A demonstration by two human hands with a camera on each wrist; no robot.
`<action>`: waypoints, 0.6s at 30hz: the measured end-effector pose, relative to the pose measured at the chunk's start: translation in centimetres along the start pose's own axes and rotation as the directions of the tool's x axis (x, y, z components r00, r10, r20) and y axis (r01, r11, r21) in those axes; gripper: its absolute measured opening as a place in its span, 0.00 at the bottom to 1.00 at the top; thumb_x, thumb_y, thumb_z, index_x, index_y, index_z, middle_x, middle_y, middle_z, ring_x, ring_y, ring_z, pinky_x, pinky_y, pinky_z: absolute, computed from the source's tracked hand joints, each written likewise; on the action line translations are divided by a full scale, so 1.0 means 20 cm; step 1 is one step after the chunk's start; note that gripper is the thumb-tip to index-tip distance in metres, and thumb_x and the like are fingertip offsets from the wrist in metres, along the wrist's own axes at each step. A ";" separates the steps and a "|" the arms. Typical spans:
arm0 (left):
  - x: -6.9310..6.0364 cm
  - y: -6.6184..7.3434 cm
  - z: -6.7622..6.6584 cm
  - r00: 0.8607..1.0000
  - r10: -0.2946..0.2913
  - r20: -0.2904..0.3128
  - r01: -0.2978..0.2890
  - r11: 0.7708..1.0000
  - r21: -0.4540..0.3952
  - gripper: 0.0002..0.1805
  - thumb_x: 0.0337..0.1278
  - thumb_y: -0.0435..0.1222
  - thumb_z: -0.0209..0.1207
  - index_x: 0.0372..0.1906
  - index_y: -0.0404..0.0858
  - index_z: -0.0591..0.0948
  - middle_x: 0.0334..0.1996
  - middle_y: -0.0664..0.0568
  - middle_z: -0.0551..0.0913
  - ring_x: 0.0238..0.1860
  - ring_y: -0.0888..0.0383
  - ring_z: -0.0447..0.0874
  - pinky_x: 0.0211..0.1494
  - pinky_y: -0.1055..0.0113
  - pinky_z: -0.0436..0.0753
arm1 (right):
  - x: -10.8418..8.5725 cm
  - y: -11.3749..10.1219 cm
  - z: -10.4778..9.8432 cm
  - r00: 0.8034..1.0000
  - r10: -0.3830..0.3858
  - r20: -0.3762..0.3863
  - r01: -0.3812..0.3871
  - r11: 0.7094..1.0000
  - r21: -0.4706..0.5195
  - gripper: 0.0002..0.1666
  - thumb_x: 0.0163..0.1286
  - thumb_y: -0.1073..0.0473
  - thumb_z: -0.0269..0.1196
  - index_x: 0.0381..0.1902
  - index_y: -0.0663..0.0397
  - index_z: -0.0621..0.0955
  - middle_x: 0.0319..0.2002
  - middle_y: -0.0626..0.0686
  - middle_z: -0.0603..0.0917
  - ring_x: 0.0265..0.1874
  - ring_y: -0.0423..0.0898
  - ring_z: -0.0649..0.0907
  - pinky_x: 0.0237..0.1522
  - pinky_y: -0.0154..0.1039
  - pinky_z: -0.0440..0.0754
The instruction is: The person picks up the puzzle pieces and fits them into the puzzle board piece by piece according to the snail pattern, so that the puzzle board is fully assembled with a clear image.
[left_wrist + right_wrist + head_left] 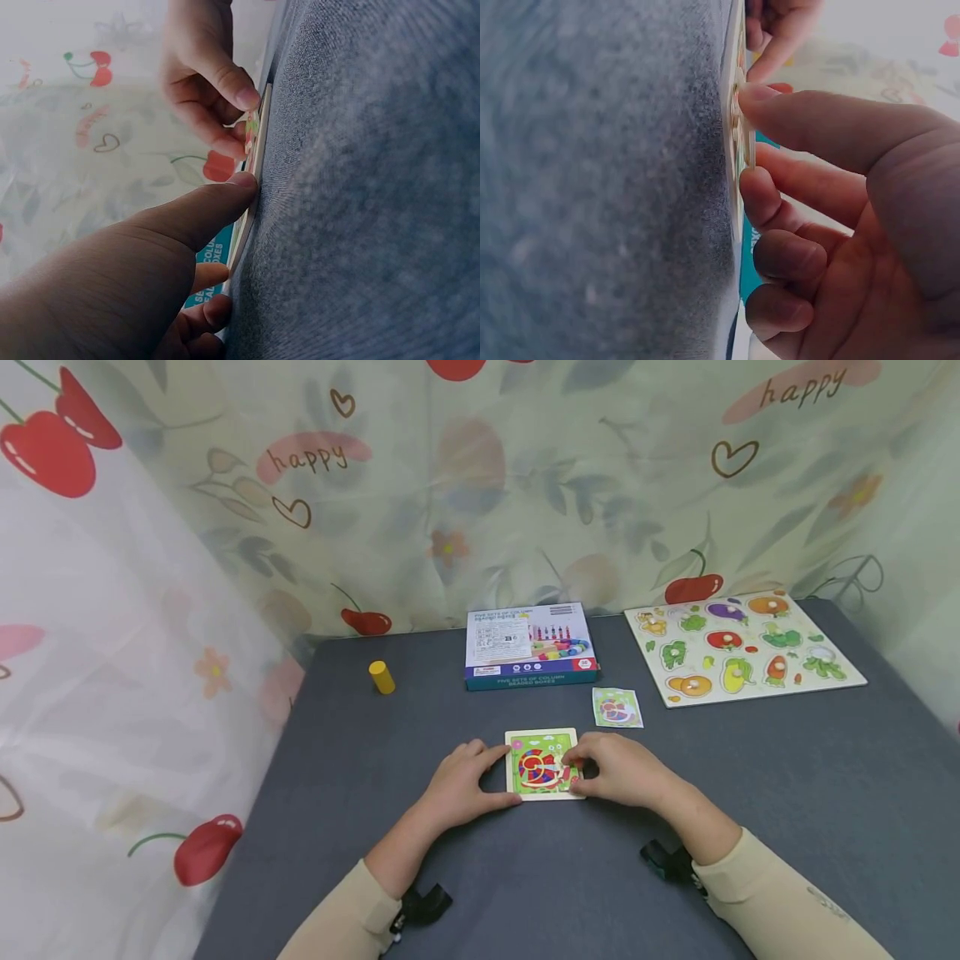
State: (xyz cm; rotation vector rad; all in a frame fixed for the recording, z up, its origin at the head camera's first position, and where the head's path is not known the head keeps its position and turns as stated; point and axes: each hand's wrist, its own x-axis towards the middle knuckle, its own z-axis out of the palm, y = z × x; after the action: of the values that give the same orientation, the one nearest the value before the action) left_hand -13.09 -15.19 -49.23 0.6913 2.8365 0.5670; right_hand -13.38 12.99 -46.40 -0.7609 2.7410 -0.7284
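A small square puzzle board [542,732] with a pale rim lies flat on the table, showing a colourful snail-like picture on green. At its left side is my left hand [459,785], with the straight thumb touching the lower left corner and the index fingertip at the left edge. My right hand [621,768] is over the board's right side. Between its thumb and index finger it pinches a thin puzzle piece [749,146], tilted up from the board in the right wrist view. In the left wrist view, this puzzle piece [251,131] shows green and red; the fingers partly hide it.
Behind the board stands a flat boxed set [528,647]. A picture card [617,707] with a similar design lies just beyond my right hand. Further right is a large vegetable puzzle board [708,662]; a yellow cylinder [382,677] stands at the back left. Printed curtains border the table.
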 end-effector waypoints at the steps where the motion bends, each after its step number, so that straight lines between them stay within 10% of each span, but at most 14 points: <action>1: 0.00 0.00 0.00 1.000 0.000 0.000 0.000 1.000 -0.002 0.46 0.54 0.65 0.68 0.74 0.48 0.74 0.38 0.57 0.70 0.37 0.58 0.66 0.41 0.62 0.68 | 0.00 0.00 0.00 1.000 0.002 0.000 -0.002 1.000 -0.002 0.21 0.60 0.52 0.78 0.49 0.52 0.89 0.36 0.42 0.80 0.35 0.41 0.78 0.43 0.43 0.78; 18: 0.00 0.00 0.00 1.000 0.001 0.010 -0.001 1.000 -0.010 0.46 0.53 0.65 0.68 0.74 0.47 0.73 0.37 0.56 0.70 0.36 0.58 0.66 0.40 0.62 0.68 | 0.00 -0.04 0.03 1.000 0.018 0.004 -0.017 0.995 -0.094 0.18 0.61 0.52 0.77 0.49 0.49 0.91 0.33 0.42 0.78 0.28 0.37 0.73 0.31 0.36 0.73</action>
State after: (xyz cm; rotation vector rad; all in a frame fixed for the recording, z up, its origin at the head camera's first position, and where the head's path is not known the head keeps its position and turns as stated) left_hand -13.17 -15.23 -49.18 0.6926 2.8227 0.5758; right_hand -12.81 12.14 -46.46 -0.7550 2.7909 -0.5977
